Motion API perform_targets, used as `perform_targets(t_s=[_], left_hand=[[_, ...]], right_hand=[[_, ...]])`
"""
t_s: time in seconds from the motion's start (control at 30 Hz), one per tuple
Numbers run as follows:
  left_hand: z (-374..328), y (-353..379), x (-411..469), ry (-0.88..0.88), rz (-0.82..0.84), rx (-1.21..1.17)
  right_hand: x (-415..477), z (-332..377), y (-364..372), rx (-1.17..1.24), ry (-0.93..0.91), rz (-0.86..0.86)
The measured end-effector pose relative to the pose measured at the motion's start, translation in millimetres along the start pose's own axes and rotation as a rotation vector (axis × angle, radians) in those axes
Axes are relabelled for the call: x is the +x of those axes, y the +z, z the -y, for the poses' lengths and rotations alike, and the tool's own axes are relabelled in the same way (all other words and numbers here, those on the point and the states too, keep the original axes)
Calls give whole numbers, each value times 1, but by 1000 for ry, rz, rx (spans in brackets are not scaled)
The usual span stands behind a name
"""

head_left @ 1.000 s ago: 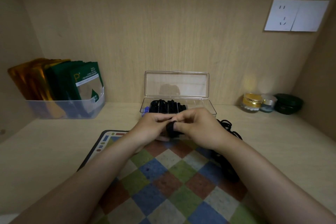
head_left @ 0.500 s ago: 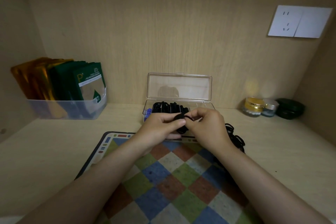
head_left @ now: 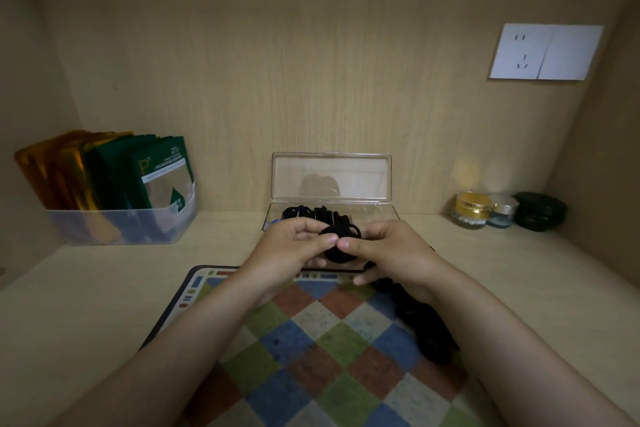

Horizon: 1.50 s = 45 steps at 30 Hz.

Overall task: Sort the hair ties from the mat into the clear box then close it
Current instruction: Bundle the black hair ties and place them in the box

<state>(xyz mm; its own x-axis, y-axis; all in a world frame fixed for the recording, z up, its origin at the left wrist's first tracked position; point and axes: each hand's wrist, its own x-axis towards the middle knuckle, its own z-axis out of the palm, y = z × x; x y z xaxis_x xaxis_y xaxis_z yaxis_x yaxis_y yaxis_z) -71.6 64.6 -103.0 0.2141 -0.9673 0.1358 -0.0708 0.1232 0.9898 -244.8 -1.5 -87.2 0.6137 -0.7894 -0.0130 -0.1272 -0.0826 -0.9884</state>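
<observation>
A black hair tie (head_left: pixel 340 242) is pinched between my left hand (head_left: pixel 290 247) and my right hand (head_left: pixel 393 251), thumbs meeting over it, just in front of the clear box (head_left: pixel 381 212). The box stands with its lid (head_left: pixel 331 177) raised against the back wall. Several black hair ties (head_left: pixel 313 212) fill its left part. A dark pile of more hair ties (head_left: pixel 420 322) lies on the right side of the checkered mat (head_left: pixel 311 357), partly hidden under my right forearm.
A translucent bin (head_left: pixel 121 224) with green and gold packets stands at the back left. A gold-lidded jar (head_left: pixel 471 210), a small silver-lidded jar (head_left: pixel 502 210) and a dark green case (head_left: pixel 540 211) sit at the back right. A white wall socket (head_left: pixel 545 52) hangs above them.
Both hands have lifted the hair tie from over the mat's far edge toward the box. My thumbs now press together on top of it.
</observation>
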Motion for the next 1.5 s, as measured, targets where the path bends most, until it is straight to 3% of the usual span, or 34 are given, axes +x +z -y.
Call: perform_targets(t_s=[0.17, 0.27, 0.43, 0.67, 1.1, 1.3, 1.5], left_hand=[[1, 9, 1, 7, 5, 20], [-1, 14, 8, 31, 45, 154], [-24, 12, 34, 100, 116, 479], [-23, 3, 83, 135, -44, 689], [12, 3, 88, 379, 35, 954], [15, 4, 85, 456, 77, 1030], [15, 3, 86, 459, 126, 1079]], right_hand=[[1, -1, -7, 89, 43, -25], [4, 4, -15, 106, 73, -57], [23, 22, -31, -20, 114, -189], [73, 32, -41, -483, 92, -411], [104, 21, -20, -1285, 174, -259], [105, 27, -21, -1317, 258, -115], [86, 47, -40, -1115, 171, 48]])
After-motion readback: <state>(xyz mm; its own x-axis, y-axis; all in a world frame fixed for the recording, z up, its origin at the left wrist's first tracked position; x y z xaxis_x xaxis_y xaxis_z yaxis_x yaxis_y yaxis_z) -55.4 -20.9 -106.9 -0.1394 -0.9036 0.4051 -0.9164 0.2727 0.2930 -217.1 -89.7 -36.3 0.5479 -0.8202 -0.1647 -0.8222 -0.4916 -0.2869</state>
